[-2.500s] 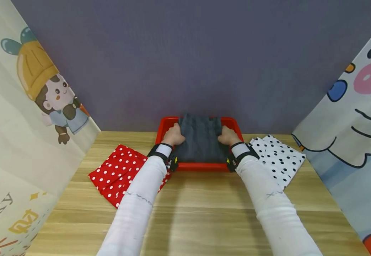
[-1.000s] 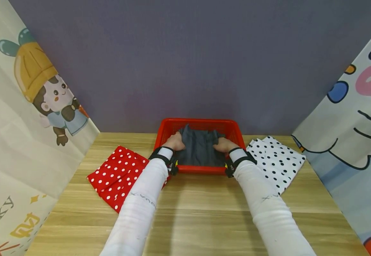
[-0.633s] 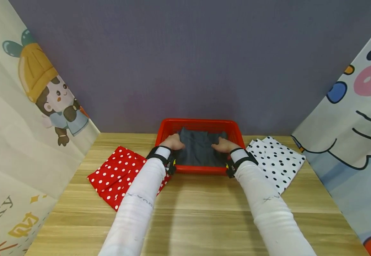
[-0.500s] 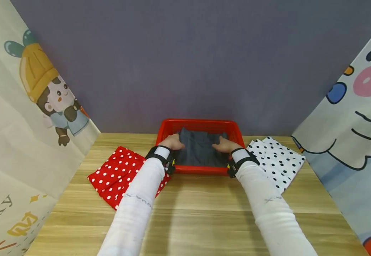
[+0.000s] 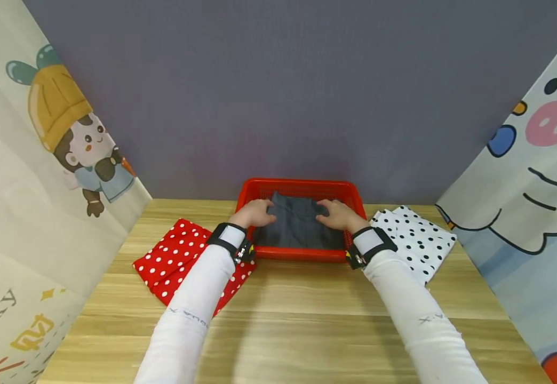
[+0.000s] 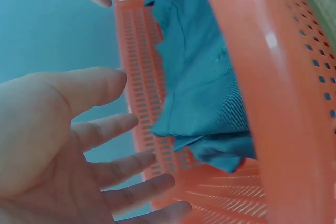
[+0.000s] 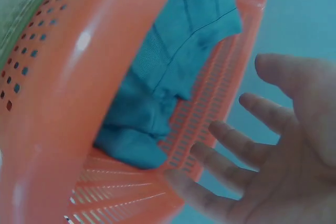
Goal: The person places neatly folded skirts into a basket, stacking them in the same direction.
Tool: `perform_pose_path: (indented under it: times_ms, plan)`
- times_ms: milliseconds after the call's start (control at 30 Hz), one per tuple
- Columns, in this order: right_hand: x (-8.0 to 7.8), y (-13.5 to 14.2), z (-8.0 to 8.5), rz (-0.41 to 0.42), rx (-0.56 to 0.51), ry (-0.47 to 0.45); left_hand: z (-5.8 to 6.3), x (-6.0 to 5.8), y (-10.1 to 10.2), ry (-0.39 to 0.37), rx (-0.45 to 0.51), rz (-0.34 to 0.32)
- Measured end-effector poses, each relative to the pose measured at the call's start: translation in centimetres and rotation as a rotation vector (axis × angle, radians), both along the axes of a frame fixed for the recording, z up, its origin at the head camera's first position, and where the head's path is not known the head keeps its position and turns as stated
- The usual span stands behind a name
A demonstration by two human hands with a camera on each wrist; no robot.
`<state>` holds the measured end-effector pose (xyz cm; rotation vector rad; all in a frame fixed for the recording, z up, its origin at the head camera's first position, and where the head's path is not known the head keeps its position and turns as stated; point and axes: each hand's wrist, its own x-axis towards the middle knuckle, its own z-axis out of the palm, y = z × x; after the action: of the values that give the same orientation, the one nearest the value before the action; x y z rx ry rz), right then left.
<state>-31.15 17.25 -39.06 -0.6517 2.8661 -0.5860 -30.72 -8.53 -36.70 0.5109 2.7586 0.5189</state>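
Gray cloth (image 5: 300, 226): inside the red basket (image 5: 302, 255), lying along its floor, creased, with an uneven far edge and 1 corner peaking near the left hand (image 5: 255, 213). Both wrist views show a stitched line across it and loose layers bunched at the ends (there the cloth reads teal and the basket orange).

Left hand: above the basket's left part, fingers and thumb spread apart, palm facing inward, holding nothing; a gap to the cloth shows in its wrist view. Right hand (image 5: 338, 214): mirror position above the right part, all 5 digits likewise apart, holding nothing.

Basket: perforated walls, rim intact where seen, standing on the wood-grain table (image 5: 297, 325) near the gray backdrop (image 5: 297, 96).

2 other cloths lie on the table: red with white dots (image 5: 177, 261) to the left, partly under the left sleeve (image 5: 182, 330) as seen from the head; white with black dots (image 5: 418, 242) to the right, behind the right sleeve (image 5: 418, 325). 1 black strap per wrist.
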Motion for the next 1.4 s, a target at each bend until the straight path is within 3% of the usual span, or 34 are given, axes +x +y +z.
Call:
perform_pose_path:
  times_ms: [33,167,433,567,800,1000,1133,1267,1400]
  plan:
    - [1.1,-0.4,1.0,-0.010,-0.010,0.015,0.1,0.3,0.0,0.019,-0.002,-0.015]
    - [3.1,-0.5,1.5,0.007,-0.024,0.156,0.2,1.6,-0.2,0.096,-0.004,-0.034]
    - [6.3,-0.2,0.9,0.009,-0.052,0.317,0.0,5.4,-0.5,0.319,-0.023,0.005]
    - [8.3,0.0,0.1,0.012,-0.057,0.407,-0.7,7.5,-0.8,0.459,-0.015,0.002]
    - [11.9,0.3,-1.8,-0.045,-0.093,0.518,-3.1,11.1,-1.7,0.676,0.093,0.040]
    - [14.3,0.9,-3.6,-0.039,-0.113,0.621,-4.8,13.6,-2.2,0.754,0.126,0.091]
    - [15.3,1.4,-4.5,-0.008,-0.111,0.613,-5.8,14.6,-2.8,0.771,0.120,0.102]
    - [15.8,1.7,-5.4,0.018,-0.092,0.623,-6.9,15.0,-3.9,0.735,0.125,0.118]
    - [16.2,1.7,-6.1,0.028,-0.068,0.624,-8.1,14.6,-5.6,0.675,0.104,0.175]
